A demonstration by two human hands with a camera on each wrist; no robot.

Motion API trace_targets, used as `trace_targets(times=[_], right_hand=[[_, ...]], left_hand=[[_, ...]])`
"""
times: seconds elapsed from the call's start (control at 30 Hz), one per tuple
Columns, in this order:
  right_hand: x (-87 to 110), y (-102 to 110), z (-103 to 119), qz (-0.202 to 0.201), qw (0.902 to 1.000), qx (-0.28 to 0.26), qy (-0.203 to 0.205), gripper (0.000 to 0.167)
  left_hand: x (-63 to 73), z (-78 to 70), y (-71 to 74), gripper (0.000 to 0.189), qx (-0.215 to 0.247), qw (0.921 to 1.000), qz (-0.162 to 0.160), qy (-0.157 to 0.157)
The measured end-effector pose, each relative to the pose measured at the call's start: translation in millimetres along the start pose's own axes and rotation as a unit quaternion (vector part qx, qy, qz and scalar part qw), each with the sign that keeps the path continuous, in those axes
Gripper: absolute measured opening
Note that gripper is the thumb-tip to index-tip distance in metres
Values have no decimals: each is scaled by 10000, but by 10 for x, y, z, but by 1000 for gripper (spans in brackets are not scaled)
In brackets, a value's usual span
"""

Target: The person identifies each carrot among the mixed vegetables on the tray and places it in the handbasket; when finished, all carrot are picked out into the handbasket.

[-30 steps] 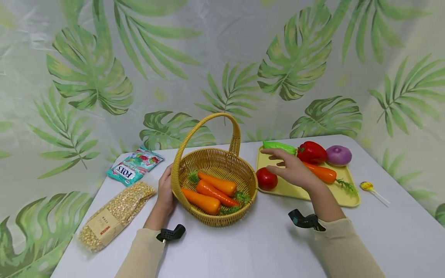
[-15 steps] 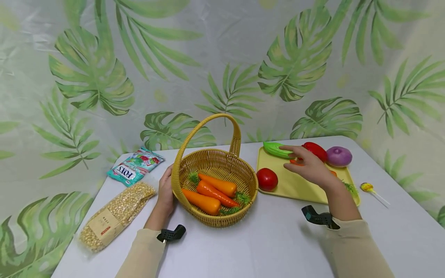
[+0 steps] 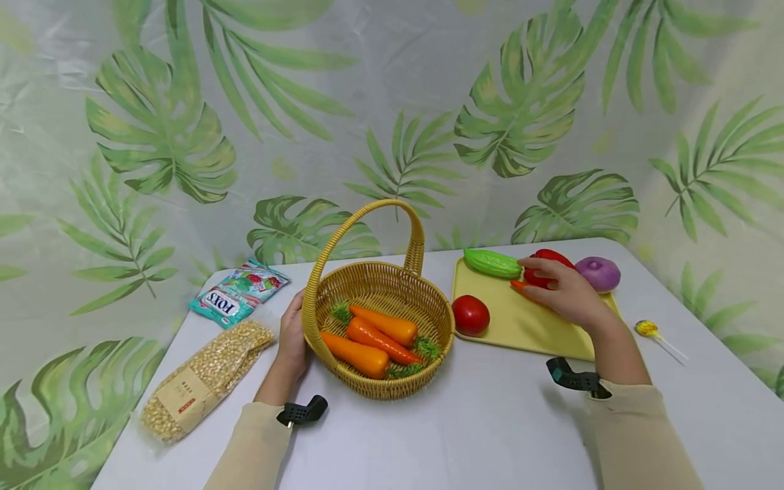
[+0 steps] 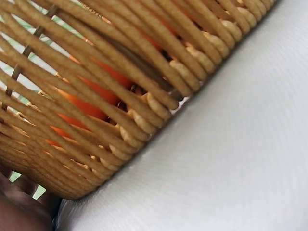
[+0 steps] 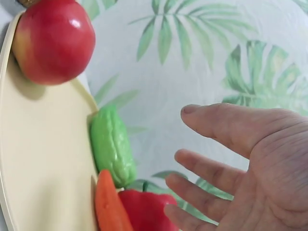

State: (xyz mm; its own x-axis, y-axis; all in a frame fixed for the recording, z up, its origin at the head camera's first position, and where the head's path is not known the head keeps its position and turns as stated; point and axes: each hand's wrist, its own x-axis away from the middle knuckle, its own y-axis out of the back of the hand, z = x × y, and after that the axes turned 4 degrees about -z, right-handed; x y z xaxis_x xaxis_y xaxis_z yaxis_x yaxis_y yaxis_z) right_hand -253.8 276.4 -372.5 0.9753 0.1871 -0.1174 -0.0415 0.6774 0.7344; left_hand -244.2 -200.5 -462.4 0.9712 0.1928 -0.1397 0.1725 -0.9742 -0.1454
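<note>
In the head view my left hand (image 3: 291, 340) rests along the left side of a wicker basket (image 3: 367, 272), its fingers partly hidden behind the handle. Several carrots (image 3: 382, 323) lie inside. The left wrist view shows the basket's woven side (image 4: 96, 91) close up, with the hand at the lower left corner. My right hand (image 3: 572, 292) hovers over the yellow tray (image 3: 514, 327) with spread fingers, holding nothing. Near its fingertips are a carrot (image 5: 109, 204), a red bell pepper (image 5: 149, 209) and a green bumpy vegetable (image 5: 113, 147). A round red tomato-like piece (image 3: 470, 315) sits at the tray's left.
A purple onion (image 3: 598, 274) lies at the tray's back right corner. A lollipop (image 3: 647, 329) is to the right of the tray. On the left are a teal Fox's candy bag (image 3: 235, 292) and a packet of corn kernels (image 3: 205, 381). A leaf-patterned curtain (image 3: 392, 102) stands behind the table.
My right hand has moved right over the tray, from above the tomato-like piece toward the carrot and bell pepper. The green vegetable is more exposed. My left hand and the basket stay put.
</note>
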Motion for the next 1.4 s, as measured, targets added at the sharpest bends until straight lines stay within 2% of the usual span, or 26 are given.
trace_targets(times=[0.37, 0.67, 0.93, 1.4], right_hand=[[28, 78, -262, 3, 9994, -49, -345, 54], [41, 92, -363, -131, 9988, 125, -456, 50], [58, 98, -457, -5, 9976, 146, -684, 51], [38, 64, -567, 239, 9976, 387, -516, 51]], left_hand=[[6, -2, -2, 40, -22, 10000, 6, -15], [8, -9, -7, 40, 50, 10000, -14, -4], [10, -14, -3, 40, 16, 10000, -10, 74], [12, -14, -2, 40, -51, 9999, -27, 126]])
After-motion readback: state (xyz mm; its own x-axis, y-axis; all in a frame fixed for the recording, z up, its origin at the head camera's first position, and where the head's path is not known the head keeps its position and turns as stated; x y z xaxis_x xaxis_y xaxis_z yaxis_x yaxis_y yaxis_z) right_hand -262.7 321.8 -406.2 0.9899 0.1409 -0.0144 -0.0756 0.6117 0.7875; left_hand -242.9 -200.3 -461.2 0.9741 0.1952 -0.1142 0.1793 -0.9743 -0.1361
